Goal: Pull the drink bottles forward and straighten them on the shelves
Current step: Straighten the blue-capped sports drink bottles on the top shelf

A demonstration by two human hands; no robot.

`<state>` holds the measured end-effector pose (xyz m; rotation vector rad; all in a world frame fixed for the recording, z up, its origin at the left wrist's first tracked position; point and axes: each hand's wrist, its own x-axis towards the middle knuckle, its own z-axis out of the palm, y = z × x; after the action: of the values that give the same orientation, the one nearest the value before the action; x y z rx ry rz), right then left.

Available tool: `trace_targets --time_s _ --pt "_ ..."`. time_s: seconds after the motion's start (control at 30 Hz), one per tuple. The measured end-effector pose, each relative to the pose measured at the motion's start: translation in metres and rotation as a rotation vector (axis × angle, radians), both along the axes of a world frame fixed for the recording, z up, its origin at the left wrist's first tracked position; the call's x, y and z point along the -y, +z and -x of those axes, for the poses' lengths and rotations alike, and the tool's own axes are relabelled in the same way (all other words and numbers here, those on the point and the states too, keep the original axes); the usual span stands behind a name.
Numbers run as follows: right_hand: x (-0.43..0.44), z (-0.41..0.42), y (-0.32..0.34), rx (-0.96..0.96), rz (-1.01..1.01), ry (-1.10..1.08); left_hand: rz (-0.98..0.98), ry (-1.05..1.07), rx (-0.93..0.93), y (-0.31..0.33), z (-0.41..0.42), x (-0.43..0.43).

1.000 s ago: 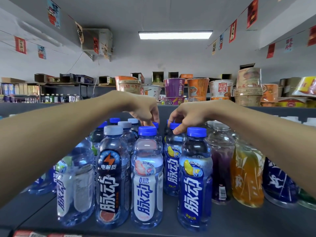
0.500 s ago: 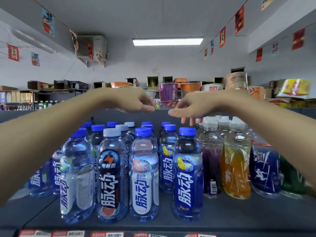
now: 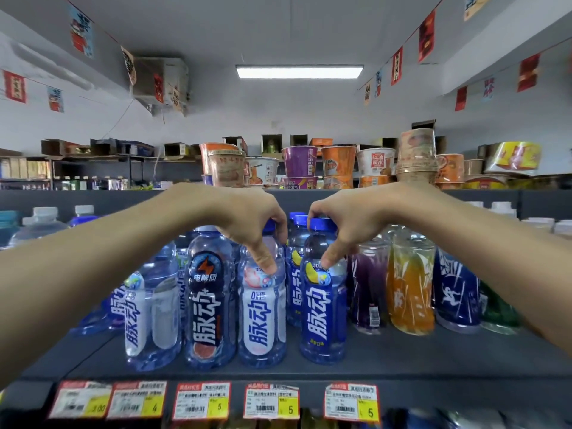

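Rows of blue-capped drink bottles stand on a dark grey shelf [image 3: 402, 357]. My left hand [image 3: 247, 221] grips the neck of the white-labelled front bottle [image 3: 261, 317], thumb pressed on its shoulder. My right hand [image 3: 343, 221] grips the neck of the dark blue-labelled front bottle [image 3: 322, 317], thumb on its shoulder. Both bottles stand upright near the shelf's front edge. A black-labelled bottle [image 3: 207, 305] and a clear-labelled bottle [image 3: 148, 314] stand to the left in the front row.
To the right stand a purple drink [image 3: 368, 286], an orange drink [image 3: 410, 289] and a dark blue bottle [image 3: 456, 292]. More blue-capped bottles stand behind the front row. Price tags [image 3: 269, 400] line the shelf edge. Instant noodle cups [image 3: 337, 159] sit on top.
Both hands have dropped from above the caps and closed round the necks of the two front bottles. The view has shifted down, showing the price tags.
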<state>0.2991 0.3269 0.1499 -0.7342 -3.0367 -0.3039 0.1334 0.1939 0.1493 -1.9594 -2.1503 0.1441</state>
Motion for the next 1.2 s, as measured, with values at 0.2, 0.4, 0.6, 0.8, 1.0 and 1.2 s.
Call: trace_targets --time_s 0.2,0.4,0.6,0.8,1.0,1.2 --pt "-0.001 0.006 -0.007 -0.07 -0.04 0.043 -0.005 0.021 0.022 -0.002 0.0 0.004" --pt "-0.002 0.003 -0.015 -0.097 -0.045 0.071 0.02 0.037 -0.012 -0.012 0.0 0.002" --pt "0.002 0.001 -0.025 -0.135 0.083 0.074 -0.025 0.01 0.025 -0.014 0.002 0.002" --pt "0.012 0.0 -0.02 -0.124 0.06 0.036 -0.031 0.003 0.069 -0.016 0.002 0.004" --pt "0.02 0.001 -0.018 -0.143 0.176 0.063 -0.039 -0.011 0.051 -0.016 0.002 0.004" --pt "0.017 0.003 -0.017 -0.153 0.345 0.055 -0.037 -0.029 0.053 -0.016 0.006 0.002"
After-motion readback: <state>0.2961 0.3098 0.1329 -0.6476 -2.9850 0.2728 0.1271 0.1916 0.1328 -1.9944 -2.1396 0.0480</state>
